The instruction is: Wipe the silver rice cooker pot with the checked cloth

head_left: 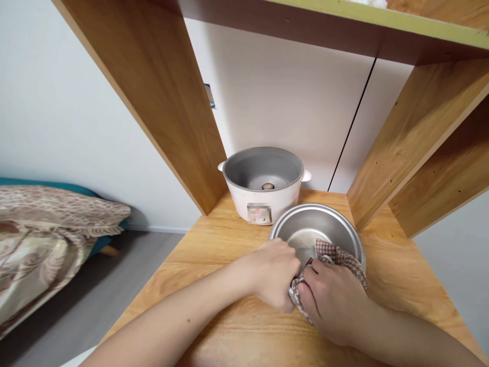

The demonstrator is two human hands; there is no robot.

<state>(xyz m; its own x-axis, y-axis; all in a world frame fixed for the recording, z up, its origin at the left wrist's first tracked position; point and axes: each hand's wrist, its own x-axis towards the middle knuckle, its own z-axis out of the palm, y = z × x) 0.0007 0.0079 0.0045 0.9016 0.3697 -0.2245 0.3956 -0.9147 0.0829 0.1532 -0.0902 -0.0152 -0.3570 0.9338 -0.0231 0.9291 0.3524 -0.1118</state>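
Note:
A round metal inner pot (305, 224) stands on the wooden table (214, 244), right in front of me. My left hand (277, 272) is closed on the pot's near rim. My right hand (330, 300) grips a brown-and-white checked cloth (342, 257), which drapes over the near rim and reaches into the pot. Both hands touch each other at the rim. Behind the pot sits a white rice cooker body (263, 186), open on top, with a grey inside and a round part at its bottom.
Slanted wooden shelf sides (160, 92) rise on the left and right of the table, with a shelf board overhead. A white wall lies behind. At the far left is a bed with a patterned blanket (42, 234) over a grey floor.

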